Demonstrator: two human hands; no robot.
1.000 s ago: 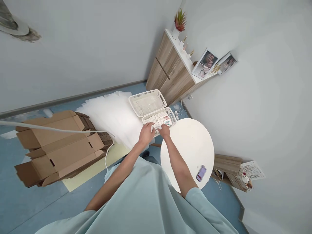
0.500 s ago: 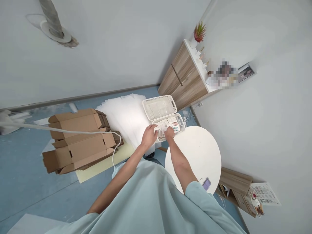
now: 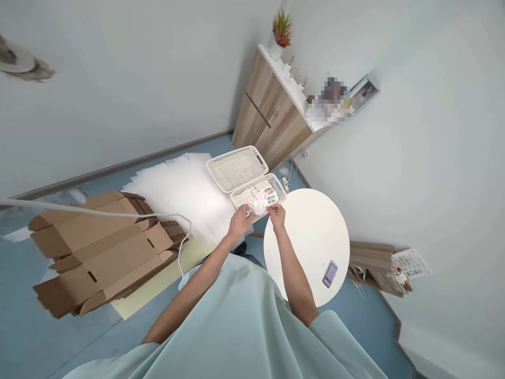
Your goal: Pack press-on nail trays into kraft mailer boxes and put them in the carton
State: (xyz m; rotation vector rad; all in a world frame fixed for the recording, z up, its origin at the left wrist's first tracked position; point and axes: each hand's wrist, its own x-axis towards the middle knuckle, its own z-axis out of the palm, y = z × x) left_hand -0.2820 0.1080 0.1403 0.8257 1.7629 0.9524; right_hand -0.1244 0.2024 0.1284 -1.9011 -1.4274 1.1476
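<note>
A white perforated basket holds several small white printed packets, some with red and green print. At its near edge, my left hand and my right hand are close together with fingers pinched. Between them is a small white piece with printed lines, one end at each hand; whether it is paper or a packet I cannot tell. Touching the far side of this basket is a second white basket, with only its pale bottom showing inside.
Flattened brown cardboard boxes lie at left, with a white cable passing above them. White foam sheets are piled beside the baskets. A round white table at right bears a purple phone. Behind stands a wooden cabinet.
My right hand has drawn back from inside the basket to its near edge, and the white printed piece now spans both hands. The whole view has shifted, with the room appearing further left.
</note>
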